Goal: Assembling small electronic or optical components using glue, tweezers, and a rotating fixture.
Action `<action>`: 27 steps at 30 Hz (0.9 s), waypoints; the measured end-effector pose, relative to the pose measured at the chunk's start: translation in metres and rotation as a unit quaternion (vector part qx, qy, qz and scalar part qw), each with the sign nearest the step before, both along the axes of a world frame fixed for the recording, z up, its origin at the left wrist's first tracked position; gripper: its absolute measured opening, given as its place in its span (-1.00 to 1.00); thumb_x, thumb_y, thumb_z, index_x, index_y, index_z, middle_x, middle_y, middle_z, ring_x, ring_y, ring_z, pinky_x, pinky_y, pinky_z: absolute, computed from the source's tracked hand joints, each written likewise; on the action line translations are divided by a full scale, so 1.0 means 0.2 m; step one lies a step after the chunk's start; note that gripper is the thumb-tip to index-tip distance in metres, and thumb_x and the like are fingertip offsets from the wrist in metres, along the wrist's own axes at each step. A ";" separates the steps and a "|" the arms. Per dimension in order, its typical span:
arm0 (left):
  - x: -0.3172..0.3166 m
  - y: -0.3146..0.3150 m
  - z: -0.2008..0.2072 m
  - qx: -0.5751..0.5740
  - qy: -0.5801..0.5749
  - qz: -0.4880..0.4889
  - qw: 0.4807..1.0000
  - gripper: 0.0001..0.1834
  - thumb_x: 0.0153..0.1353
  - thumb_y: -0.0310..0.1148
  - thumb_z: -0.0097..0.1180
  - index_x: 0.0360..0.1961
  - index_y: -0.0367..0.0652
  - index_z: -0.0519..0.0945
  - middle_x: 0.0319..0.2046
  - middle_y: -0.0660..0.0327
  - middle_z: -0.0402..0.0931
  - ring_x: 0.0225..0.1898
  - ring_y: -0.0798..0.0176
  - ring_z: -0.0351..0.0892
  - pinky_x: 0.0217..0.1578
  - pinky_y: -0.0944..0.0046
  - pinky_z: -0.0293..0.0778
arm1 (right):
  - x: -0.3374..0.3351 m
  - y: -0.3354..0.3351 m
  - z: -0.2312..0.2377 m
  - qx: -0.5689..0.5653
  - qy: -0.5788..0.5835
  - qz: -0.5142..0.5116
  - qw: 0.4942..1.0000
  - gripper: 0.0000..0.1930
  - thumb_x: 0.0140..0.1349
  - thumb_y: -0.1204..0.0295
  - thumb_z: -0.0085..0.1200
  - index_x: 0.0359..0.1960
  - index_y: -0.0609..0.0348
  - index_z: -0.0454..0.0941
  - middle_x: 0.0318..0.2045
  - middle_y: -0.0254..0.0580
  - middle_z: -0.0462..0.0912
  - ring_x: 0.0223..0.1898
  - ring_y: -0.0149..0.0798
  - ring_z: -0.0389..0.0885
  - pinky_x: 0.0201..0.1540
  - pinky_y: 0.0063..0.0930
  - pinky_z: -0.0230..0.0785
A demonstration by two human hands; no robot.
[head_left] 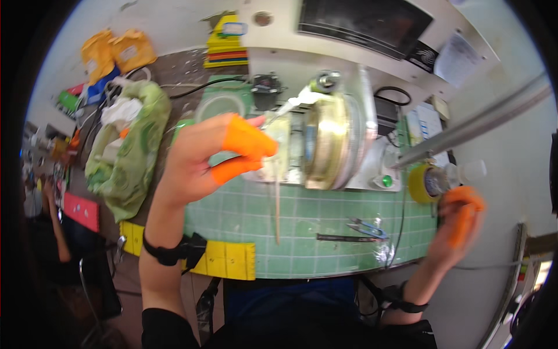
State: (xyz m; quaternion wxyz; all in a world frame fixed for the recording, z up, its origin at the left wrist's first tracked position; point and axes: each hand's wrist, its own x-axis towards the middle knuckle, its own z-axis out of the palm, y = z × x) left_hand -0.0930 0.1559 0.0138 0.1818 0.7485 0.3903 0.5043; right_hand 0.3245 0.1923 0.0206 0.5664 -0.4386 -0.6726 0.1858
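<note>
My left hand (203, 152), with orange finger covers, is raised over the mat in front of a machine with a large round golden-and-clear wheel (326, 142). Its thumb and fingers are pinched together; what they hold, if anything, is too small to make out. A thin tan stick (278, 212) runs down from just below the fingertips; whether they grip it I cannot tell. Off to the right, my right hand (459, 224), also with orange finger covers, is smeared by motion. It is nearest a yellow-sided round container (423, 182), and its grip is unclear.
Thread snips (367, 228) and a dark slim tool (345, 238) lie on the green gridded mat (314, 260). A metal bar (476, 125) slants in from the right. A green cloth bag (129, 157) stands left, and a yellow ruler strip (226, 259) lines the front edge.
</note>
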 end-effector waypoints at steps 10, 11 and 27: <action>-0.04 -0.01 -0.06 0.022 -0.029 -0.021 0.999 -0.82 0.05 -0.63 0.42 -0.31 -0.23 0.71 -0.24 0.13 0.73 -0.15 0.11 0.74 0.23 -0.16 0.56 | 0.60 0.60 -0.12 -0.104 -0.072 -0.110 0.986 -0.57 0.49 0.33 0.12 0.32 0.18 0.53 0.05 -0.35 0.68 -0.14 -0.59 0.48 -0.15 -0.68 0.21; -0.04 -0.02 -0.06 0.014 -0.027 -0.017 0.999 -0.82 0.05 -0.63 0.43 -0.30 -0.23 0.71 -0.24 0.13 0.73 -0.15 0.11 0.74 0.24 -0.15 0.57 | 0.62 0.59 -0.08 -0.101 -0.076 -0.104 0.987 -0.57 0.49 0.33 0.12 0.32 0.18 0.53 0.05 -0.35 0.68 -0.14 -0.59 0.48 -0.15 -0.68 0.21; -0.03 0.00 -0.09 0.039 -0.040 -0.015 0.998 -0.79 0.03 -0.58 0.48 -0.29 -0.23 0.73 -0.22 0.13 0.74 -0.21 0.18 0.72 0.22 -0.11 0.59 | -0.89 0.10 0.23 0.032 0.037 0.221 0.974 -0.38 0.51 0.01 0.04 0.09 0.53 0.44 -0.06 0.21 0.65 -0.30 -0.11 0.72 -0.61 -0.35 0.57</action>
